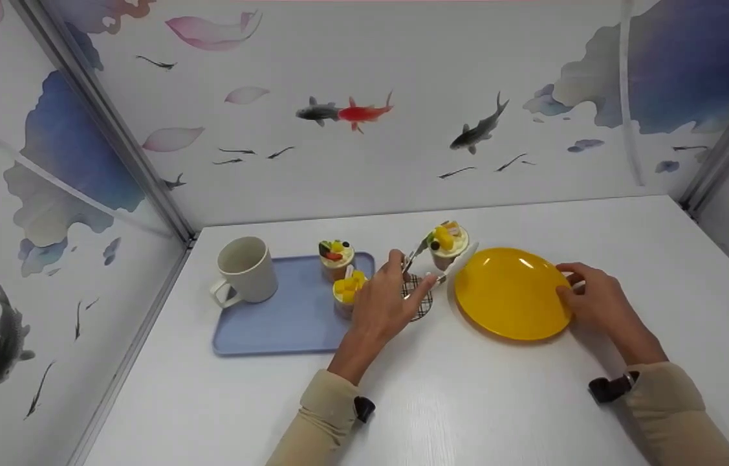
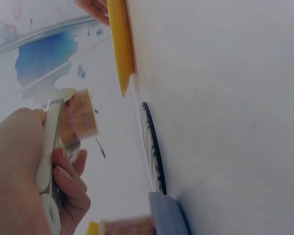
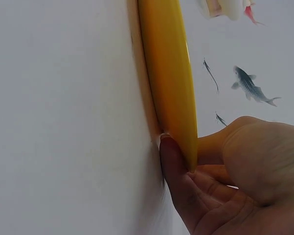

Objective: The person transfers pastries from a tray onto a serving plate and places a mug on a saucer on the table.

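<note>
My left hand point(image 1: 380, 301) grips a pair of tongs point(image 2: 50, 147) with white handles and metal arms. Between the tong tips is a small fruit-topped cupcake point(image 1: 443, 252), its pinkish-tan cup point(image 2: 79, 117) showing from the side, raised above the tabletop in the left wrist view. My right hand point(image 1: 594, 298) pinches the right rim of a round yellow plate point(image 1: 513, 294). In the right wrist view, the thumb and fingers lie on either side of the plate's edge point(image 3: 173, 88). Below my left hand lies a round plaid coaster point(image 1: 425, 301), partly covered by it.
A blue tray point(image 1: 280, 330) lies to the left, carrying a pale mug point(image 1: 254, 275) at its back left corner. On the tray's right side stand two more cupcakes, one with mixed fruit point(image 1: 338, 259) and one with yellow cubes point(image 1: 346, 294). Painted walls point(image 1: 390, 175) enclose the white table.
</note>
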Demonstrator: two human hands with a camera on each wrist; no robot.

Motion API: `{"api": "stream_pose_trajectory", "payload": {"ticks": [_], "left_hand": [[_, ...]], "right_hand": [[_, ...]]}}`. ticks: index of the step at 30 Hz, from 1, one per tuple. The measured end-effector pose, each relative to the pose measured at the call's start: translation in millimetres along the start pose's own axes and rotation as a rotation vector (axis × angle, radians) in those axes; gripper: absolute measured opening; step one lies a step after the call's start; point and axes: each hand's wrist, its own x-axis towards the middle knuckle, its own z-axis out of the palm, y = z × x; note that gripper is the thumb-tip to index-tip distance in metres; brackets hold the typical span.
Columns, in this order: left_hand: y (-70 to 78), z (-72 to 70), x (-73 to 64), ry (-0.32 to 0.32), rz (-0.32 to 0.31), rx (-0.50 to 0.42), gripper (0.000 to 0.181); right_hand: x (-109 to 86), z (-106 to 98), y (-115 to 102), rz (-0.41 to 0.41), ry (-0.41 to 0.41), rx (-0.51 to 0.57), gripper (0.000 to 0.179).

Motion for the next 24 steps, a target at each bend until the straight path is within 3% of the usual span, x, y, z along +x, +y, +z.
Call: {"api": "stream_pose_trajectory", "payload": {"ticks": [7, 24], "left_hand": [[3.0, 12.9, 5.9, -0.041, -0.004, 0.001, 0.06], [15.7, 31.7, 20.7, -0.062, 0.048, 0.074, 0.059]], "right_hand": [[-0.1, 0.7, 0.3, 0.003, -0.001, -0.006, 0.057], [-1.8, 0.0, -2.3, 0.014, -0.006, 0.001, 0.057]]}}
